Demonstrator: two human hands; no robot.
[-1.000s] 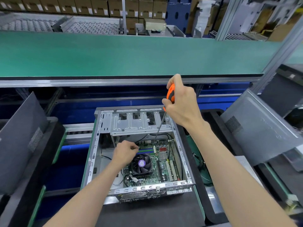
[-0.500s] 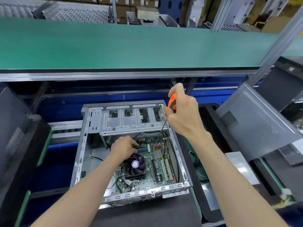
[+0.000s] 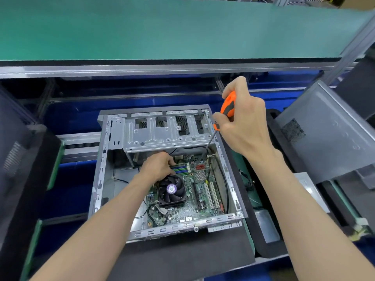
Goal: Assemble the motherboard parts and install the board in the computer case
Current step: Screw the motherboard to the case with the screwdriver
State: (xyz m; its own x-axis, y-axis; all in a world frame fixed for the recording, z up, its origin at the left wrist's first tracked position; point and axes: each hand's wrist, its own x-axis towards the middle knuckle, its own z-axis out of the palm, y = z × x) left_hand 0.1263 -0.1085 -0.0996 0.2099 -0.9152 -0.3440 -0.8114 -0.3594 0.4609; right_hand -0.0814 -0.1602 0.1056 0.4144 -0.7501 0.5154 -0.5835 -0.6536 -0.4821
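Note:
An open grey computer case (image 3: 101,171) lies on its side on a black mat, with the green motherboard (image 3: 188,199) inside it. A black CPU fan (image 3: 171,191) sits on the board. My left hand (image 3: 157,166) rests on the board's far left part, just beyond the fan and beside the blue and green memory slots (image 3: 179,169); its fingers are curled and I cannot see anything in them. My right hand (image 3: 243,122) grips an orange-handled screwdriver (image 3: 228,106), whose thin shaft (image 3: 207,147) slants down to the board's far right corner.
A metal drive cage (image 3: 162,132) spans the case's far end. A grey side panel (image 3: 328,134) leans at the right, dark panels (image 3: 18,159) at the left. A green conveyor shelf (image 3: 162,27) runs above. Small metal boxes (image 3: 265,226) lie right of the case.
My view has tilted down and closer to the case. The right hand has lowered the screwdriver toward the board's far right corner. My left hand stays on the board by the fan.

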